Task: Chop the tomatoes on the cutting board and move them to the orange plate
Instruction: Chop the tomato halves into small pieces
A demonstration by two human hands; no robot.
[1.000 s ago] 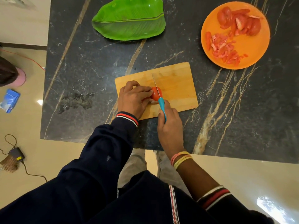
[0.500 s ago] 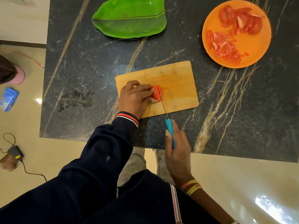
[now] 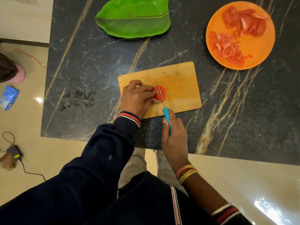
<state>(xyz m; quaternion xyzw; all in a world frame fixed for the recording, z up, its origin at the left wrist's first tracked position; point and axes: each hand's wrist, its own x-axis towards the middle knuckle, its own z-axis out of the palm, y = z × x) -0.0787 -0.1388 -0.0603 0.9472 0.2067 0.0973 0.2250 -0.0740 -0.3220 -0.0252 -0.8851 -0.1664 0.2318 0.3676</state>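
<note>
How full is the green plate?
Empty. The green plate shows only its own bare leaf-patterned surface, while the chopped tomato pieces lie on the orange plate.

A green leaf plate (image 3: 133, 18) lies at 12 o'clock on the black marble table (image 3: 81, 62). On the floor (image 3: 40, 159), a blue packet (image 3: 9, 97) lies at 9 o'clock, and a black adapter (image 3: 14, 151) with its cable at 8 o'clock.

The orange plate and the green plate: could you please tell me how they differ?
The orange plate is round; the green plate is leaf-shaped. The orange plate holds chopped tomato pieces; the green plate holds none. Both rest on the dark table, beyond the cutting board.
</note>
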